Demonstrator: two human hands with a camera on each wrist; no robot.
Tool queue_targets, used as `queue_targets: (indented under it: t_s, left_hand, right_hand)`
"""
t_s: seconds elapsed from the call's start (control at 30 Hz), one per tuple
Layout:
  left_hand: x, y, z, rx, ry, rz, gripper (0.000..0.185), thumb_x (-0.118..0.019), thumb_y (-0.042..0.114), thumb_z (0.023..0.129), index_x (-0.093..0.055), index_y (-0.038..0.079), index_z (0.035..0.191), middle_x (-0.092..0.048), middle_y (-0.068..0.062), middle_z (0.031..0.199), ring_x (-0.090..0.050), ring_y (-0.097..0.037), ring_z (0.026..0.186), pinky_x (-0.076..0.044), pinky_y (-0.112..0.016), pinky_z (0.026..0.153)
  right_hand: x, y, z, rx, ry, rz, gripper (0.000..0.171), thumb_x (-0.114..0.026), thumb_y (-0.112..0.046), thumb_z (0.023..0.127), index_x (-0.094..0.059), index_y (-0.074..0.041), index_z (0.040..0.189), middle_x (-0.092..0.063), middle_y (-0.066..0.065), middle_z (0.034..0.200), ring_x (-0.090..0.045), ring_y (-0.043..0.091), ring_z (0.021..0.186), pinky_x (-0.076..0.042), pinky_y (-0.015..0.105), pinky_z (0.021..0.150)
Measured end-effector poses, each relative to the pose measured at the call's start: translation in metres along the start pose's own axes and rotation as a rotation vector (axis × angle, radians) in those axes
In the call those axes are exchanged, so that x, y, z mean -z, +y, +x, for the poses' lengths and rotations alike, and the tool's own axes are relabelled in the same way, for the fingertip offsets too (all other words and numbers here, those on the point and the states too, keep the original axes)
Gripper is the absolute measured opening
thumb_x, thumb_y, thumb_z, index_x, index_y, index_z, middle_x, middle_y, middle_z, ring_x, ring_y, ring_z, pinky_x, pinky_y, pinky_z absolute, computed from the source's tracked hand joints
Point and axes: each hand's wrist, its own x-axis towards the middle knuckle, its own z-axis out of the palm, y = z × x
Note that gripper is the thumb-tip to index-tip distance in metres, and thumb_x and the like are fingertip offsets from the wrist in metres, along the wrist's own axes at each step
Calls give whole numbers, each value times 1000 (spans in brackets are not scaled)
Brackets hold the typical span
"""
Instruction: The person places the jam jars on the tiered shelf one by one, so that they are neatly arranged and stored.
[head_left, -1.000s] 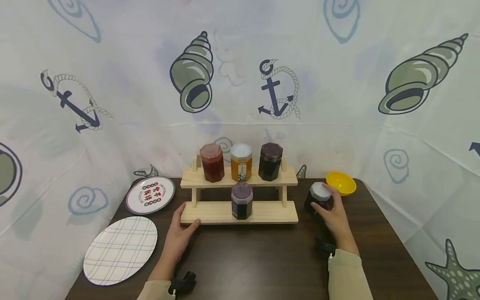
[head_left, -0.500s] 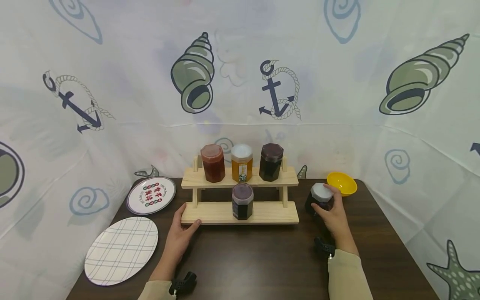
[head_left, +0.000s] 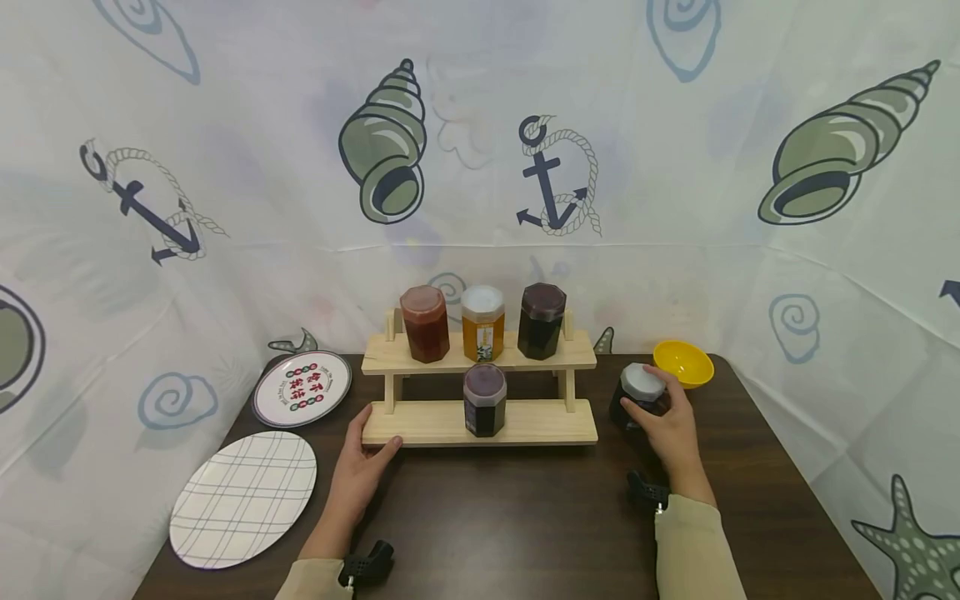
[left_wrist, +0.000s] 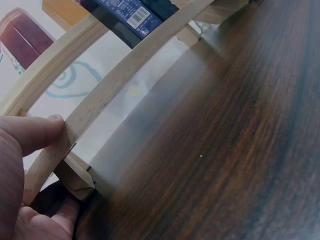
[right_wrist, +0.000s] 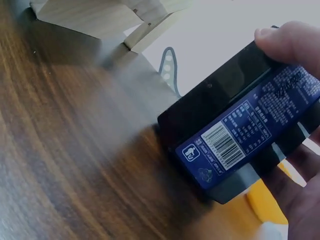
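Note:
My left hand [head_left: 356, 483] grips the left end of the lower board of a two-tier wooden shelf [head_left: 427, 425]. In the left wrist view, its thumb [left_wrist: 42, 131] presses the board's front edge while other fingers reach underneath. To the right of the shelf, my right hand [head_left: 673, 429] holds a dark jar with a whitish lid [head_left: 641, 383]. The right wrist view shows this jar's blue label [right_wrist: 230, 142] with a barcode, thumb on one side and fingers on the other. Its base is right at the tabletop.
On the upper tier stand a red jar [head_left: 425, 325], an amber jar [head_left: 483, 325] and a dark jar [head_left: 542, 322]. A purple-lidded jar [head_left: 484, 402] sits below. Plates [head_left: 243, 500] lie left; a yellow bowl [head_left: 684, 364] is behind my right hand. A printed cloth [head_left: 465, 200] hangs behind the table.

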Motion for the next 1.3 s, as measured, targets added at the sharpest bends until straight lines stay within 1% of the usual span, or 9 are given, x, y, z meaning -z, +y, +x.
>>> queue_targets:
  t_s: [0.23,0.33,0.43,0.53,0.73,0.87,1.0,1.07,1.3]
  left_hand:
    - [0,-1,1,8,4,12,94,-79,26,103,-19,21,175,-20,-16,181,-33,-29,161,-38,1,97]
    - [0,2,1,15,3,27,94,-79,28,103,-19,22,175,-21,-16,181,-34,-29,161,-38,1,96]
    - [-1,4,2,16,4,28,93,-78,28,103,-20,22,175,-22,-16,180,-36,-29,160,-38,1,96]
    - [-1,4,1,11,3,19,92,-78,26,104,-20,22,175,-22,-17,180,-36,-30,159,-39,1,96]
    - [0,2,0,14,1,15,93,-78,27,104,-19,21,175,-20,-16,180,-33,-29,161,-38,2,96]
    - [-1,2,0,11,2,8,93,-78,26,103,-19,20,175,-20,-17,180,-34,-30,160,-39,1,96]
    - [-2,3,0,12,1,6,92,-78,24,104,-20,19,175,-21,-18,180,-35,-30,160,-40,1,96]
    - [-2,4,-1,13,0,11,92,-78,25,104,-20,19,175,-21,-18,180,-35,-31,160,-39,1,96]
    - [-1,5,-1,22,4,12,92,-78,24,104,-19,19,175,-20,-17,180,-34,-30,161,-38,2,96]
  right_hand:
    - [4,-13,0,17,46,-48,73,-93,-25,90,-59,-26,155,-55,9,161,-57,31,138,-45,59,120]
    - [7,-21,0,10,45,-67,71,-93,-29,90,-61,-28,154,-57,8,160,-58,29,135,-51,40,116]
    - [10,-31,0,20,39,-89,68,-92,-32,91,-63,-31,152,-60,7,157,-60,26,128,-50,18,102]
    - [14,-42,-1,54,36,-99,67,-92,-30,91,-64,-29,151,-61,7,154,-61,26,122,-49,10,94]
    - [22,-61,-4,123,-7,-112,67,-93,-19,90,-62,-20,149,-60,12,150,-66,29,120,-47,6,95]
    - [25,-70,-5,205,-46,-124,69,-94,-11,87,-62,-17,149,-59,14,147,-63,18,113,-49,6,91]
    - [26,-75,-6,264,-69,-148,69,-95,-9,85,-65,-18,147,-62,12,142,-58,8,102,-50,10,85]
    - [26,-77,-7,268,-85,-146,69,-95,-9,85,-66,-18,146,-62,11,141,-58,5,102,-51,12,86]
    - [22,-90,-8,273,-198,-71,66,-94,-8,86,-66,-17,145,-62,9,144,-63,8,110,-51,9,94]
